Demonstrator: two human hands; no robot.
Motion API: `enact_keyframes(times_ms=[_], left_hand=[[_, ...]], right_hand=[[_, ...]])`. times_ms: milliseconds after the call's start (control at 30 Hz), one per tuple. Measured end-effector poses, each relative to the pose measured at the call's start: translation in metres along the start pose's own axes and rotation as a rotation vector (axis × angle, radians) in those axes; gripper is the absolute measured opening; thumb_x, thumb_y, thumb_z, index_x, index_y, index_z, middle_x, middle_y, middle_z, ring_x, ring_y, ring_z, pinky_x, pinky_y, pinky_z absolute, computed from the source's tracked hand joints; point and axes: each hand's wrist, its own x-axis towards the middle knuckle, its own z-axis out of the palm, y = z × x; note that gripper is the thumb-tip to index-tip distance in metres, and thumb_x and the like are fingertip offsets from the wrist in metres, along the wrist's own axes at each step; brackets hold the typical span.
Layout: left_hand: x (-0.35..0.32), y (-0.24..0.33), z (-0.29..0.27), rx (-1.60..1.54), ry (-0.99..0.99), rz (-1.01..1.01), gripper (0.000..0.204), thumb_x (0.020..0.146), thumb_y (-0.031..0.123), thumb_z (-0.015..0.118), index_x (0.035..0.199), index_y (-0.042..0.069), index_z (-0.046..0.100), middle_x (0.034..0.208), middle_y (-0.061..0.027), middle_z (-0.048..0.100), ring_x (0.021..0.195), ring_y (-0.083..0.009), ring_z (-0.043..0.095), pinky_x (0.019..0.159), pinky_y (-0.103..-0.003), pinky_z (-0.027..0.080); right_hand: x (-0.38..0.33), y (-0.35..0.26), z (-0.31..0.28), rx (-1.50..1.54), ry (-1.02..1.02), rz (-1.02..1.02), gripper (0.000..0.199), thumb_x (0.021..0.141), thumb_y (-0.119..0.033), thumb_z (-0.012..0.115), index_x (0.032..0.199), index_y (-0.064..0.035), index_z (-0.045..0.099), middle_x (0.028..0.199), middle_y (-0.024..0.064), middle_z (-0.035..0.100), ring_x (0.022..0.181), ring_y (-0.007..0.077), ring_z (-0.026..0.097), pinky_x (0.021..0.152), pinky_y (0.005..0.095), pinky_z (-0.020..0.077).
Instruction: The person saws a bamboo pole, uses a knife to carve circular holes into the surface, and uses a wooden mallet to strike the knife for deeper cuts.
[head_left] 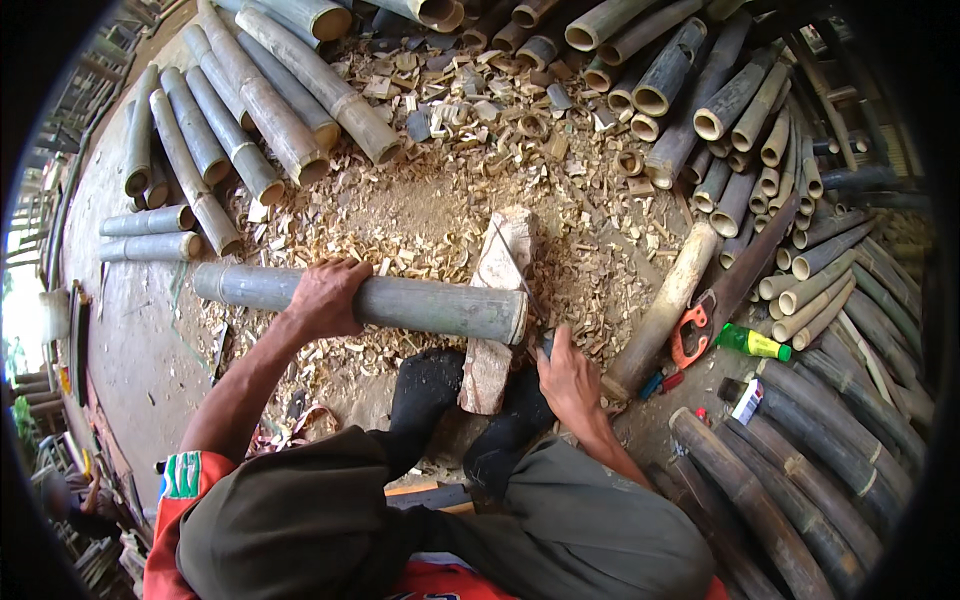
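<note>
My left hand (330, 298) is closed over a thick grey-green bamboo pole (435, 306), which lies crosswise in front of my knees. Its right end rests across a pale wooden block (487, 375) on the ground between my feet. Just right of that end, my right hand (570, 378) is closed around the dark handle of what looks like a knife (520, 270). Its thin blade, seen nearly edge-on, slants up and left beside the block. My fingers cover most of the handle.
Wood chips (430, 195) cover the ground ahead. Bamboo poles (270, 100) lie at far left, with stacked bamboo (790, 440) along the right. A handsaw with an orange handle (690, 335) leans by a pale bamboo piece (665, 310), near a green bottle (750, 342).
</note>
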Motion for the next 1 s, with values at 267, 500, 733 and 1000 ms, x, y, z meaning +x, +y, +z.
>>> enact_keyframes(times_ms=[267,500,733,1000], left_hand=[[-0.018,0.008,0.013,0.052,0.198,-0.022,0.064,0.057,0.021,0.092,0.112,0.01,0.06,0.106,-0.0115,0.066,0.107,-0.0326,0.066,0.098,-0.047,0.049],[-0.018,0.01,0.02,0.079,0.315,0.014,0.067,0.057,0.021,0.092,0.115,0.009,0.062,0.108,-0.0124,0.065,0.105,-0.0351,0.065,0.099,-0.048,0.049],[-0.024,0.019,0.028,0.084,0.426,0.015,0.073,0.058,0.02,0.092,0.122,0.006,0.06,0.119,-0.0144,0.067,0.112,-0.0359,0.064,0.104,-0.05,0.047],[-0.03,0.013,0.04,0.131,0.503,0.009,0.075,0.06,0.019,0.091,0.126,0.002,0.059,0.123,-0.0183,0.067,0.115,-0.0376,0.064,0.105,-0.052,0.048]], right_hand=[[-0.025,-0.047,-0.058,0.334,0.429,-0.472,0.033,0.102,-0.023,0.068,0.118,-0.0003,0.049,0.088,0.026,0.069,0.073,0.0396,0.073,0.062,0.0488,0.0576],[0.002,-0.012,-0.031,0.118,0.002,-0.075,0.033,0.102,-0.022,0.067,0.116,0.0001,0.046,0.088,0.0278,0.07,0.075,0.0485,0.071,0.062,0.0554,0.0556],[-0.016,-0.025,-0.034,0.371,0.401,-0.443,0.031,0.098,-0.015,0.072,0.117,-0.0006,0.053,0.086,0.0216,0.071,0.073,0.0388,0.074,0.064,0.0463,0.0589],[-0.018,-0.045,-0.059,0.25,0.143,-0.216,0.03,0.102,-0.021,0.068,0.115,0.0005,0.051,0.084,0.0259,0.07,0.073,0.0475,0.071,0.063,0.0517,0.0562]])
